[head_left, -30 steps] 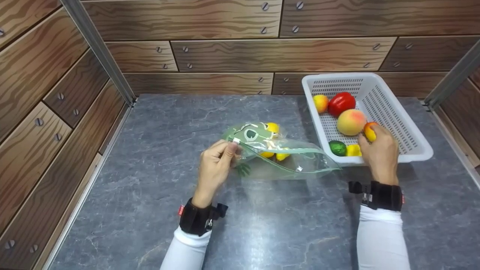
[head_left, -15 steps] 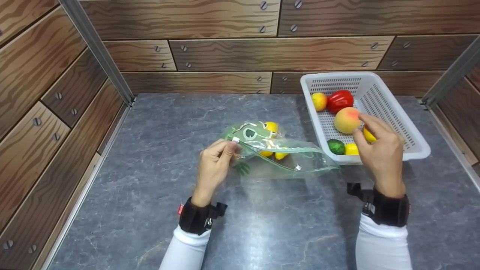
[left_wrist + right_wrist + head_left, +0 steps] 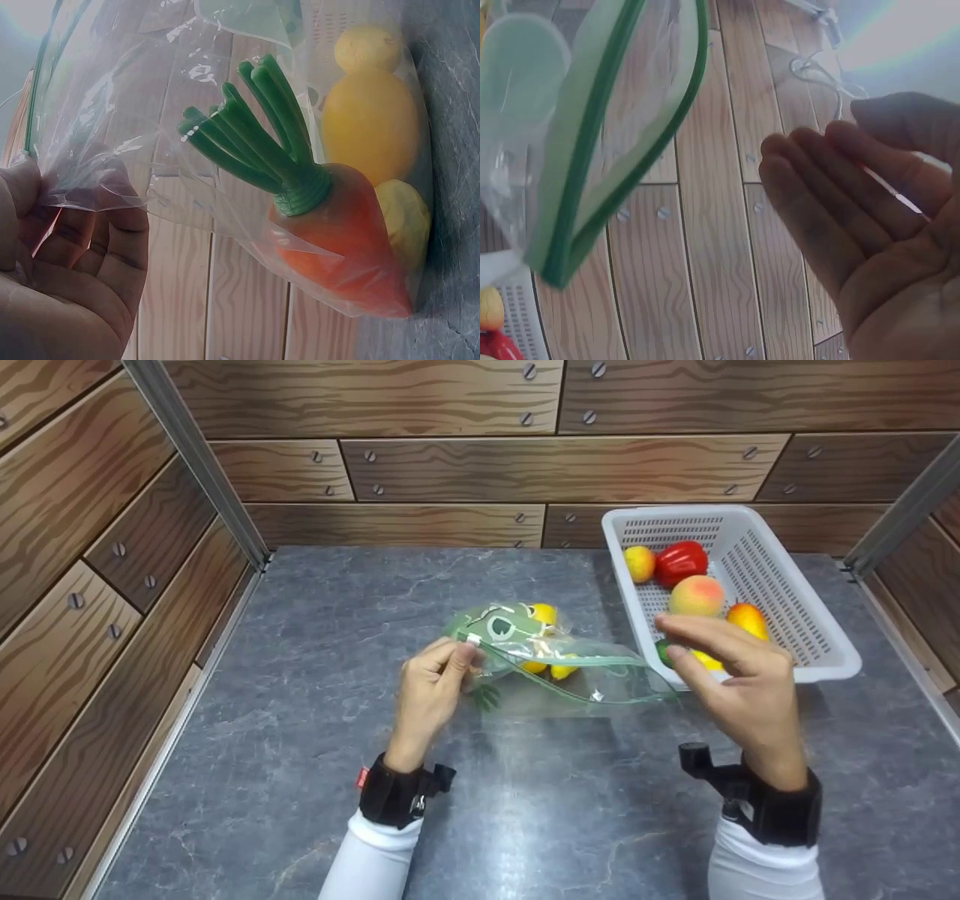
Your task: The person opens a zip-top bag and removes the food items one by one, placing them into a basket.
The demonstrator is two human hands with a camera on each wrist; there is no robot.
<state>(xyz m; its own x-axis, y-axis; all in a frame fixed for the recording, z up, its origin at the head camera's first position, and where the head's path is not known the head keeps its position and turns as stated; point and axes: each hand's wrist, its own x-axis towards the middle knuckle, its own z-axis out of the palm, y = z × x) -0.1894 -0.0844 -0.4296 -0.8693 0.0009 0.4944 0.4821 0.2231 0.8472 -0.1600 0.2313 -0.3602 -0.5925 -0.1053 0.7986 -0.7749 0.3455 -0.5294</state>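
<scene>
My left hand [image 3: 431, 690] pinches one top corner of a clear zip bag [image 3: 630, 679] with green edging, beside its white slider. Through the plastic in the left wrist view I make out a carrot [image 3: 330, 232] with green stalks, plus several yellow fruits [image 3: 370, 120]. The bag's mouth gapes toward the right. My right hand [image 3: 742, 682] hangs near the far corner of that mouth, over the basket's front edge. Its fingers are extended, thumb apart, and nothing is held. In the right wrist view a gap separates it from the bag's green zip edge [image 3: 592, 180].
A white perforated basket [image 3: 810, 600] stands at the back right of the grey table [image 3: 337, 622]. Inside lie a red bell pepper [image 3: 681, 564], a peach [image 3: 696, 595], a mango-like fruit [image 3: 747, 620], and a small yellow-red fruit [image 3: 640, 564]. Wood-patterned walls [image 3: 450, 469] enclose the table.
My right hand has let go of the mango-like fruit, which stays in the basket, and has moved left and nearer to the bag's mouth. The left hand keeps its hold.
</scene>
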